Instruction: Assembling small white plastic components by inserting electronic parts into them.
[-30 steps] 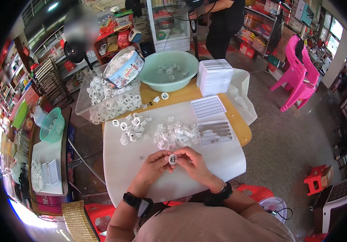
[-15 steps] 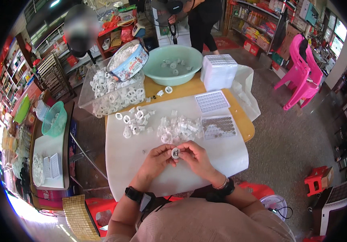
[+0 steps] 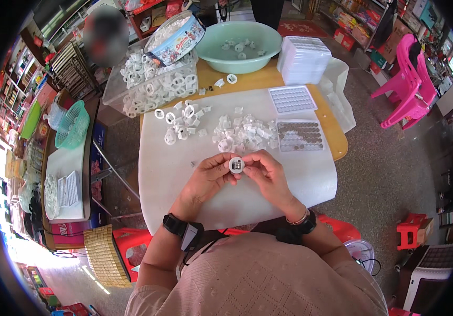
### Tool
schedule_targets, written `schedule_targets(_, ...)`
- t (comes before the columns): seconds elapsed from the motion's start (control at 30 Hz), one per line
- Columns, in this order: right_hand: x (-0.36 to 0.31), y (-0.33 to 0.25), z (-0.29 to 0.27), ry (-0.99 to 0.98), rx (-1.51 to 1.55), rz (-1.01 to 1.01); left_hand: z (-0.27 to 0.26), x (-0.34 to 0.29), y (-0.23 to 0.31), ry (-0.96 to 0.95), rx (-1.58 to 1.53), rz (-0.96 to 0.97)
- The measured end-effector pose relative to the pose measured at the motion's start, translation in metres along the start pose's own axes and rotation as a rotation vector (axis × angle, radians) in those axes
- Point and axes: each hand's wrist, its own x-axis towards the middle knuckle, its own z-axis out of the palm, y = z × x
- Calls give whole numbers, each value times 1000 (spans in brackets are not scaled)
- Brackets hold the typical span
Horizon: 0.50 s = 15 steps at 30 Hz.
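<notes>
Over the near middle of the white-topped table (image 3: pixel 168 184), both my hands hold a small round white plastic part (image 3: pixel 236 165). Its face is turned up, showing a dark and metallic inside. My left hand (image 3: pixel 212 173) pinches its left edge, and my right hand (image 3: pixel 267 174) has thumb and forefinger at its right edge. Just beyond lies a pile of small white and clear plastic pieces (image 3: pixel 247 130). Left of that is a cluster of round white parts (image 3: pixel 187 120). A tray with grey discs (image 3: pixel 300 136) sits to the right, below a white tray with rows of pockets (image 3: pixel 292 99).
At the back stand a clear bin of white rings (image 3: pixel 158 95), a patterned tin (image 3: pixel 176 45) tilted on it, a green basin (image 3: pixel 239 66) and stacked white trays (image 3: pixel 303 60). A side table (image 3: pixel 63 163) holds a green basket (image 3: pixel 72 126). Pink chairs (image 3: pixel 408 87) stand right.
My view has tilted down, so the table and hands sit higher in the picture. The round part now shows its open face more fully, still between both hands.
</notes>
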Motion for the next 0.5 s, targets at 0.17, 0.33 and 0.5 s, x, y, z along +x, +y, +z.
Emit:
schedule_targets(0.17,-1,2,1,9,3,3,1,0,0,-12,-11,-2)
schedule_targets(0.33,0,-3,2,14,19,1,2,0,1,-2,-6,-8)
schedule_targets(0.5,2,-14,4,30,-134,-49,1,1,1,-5,-11,-1)
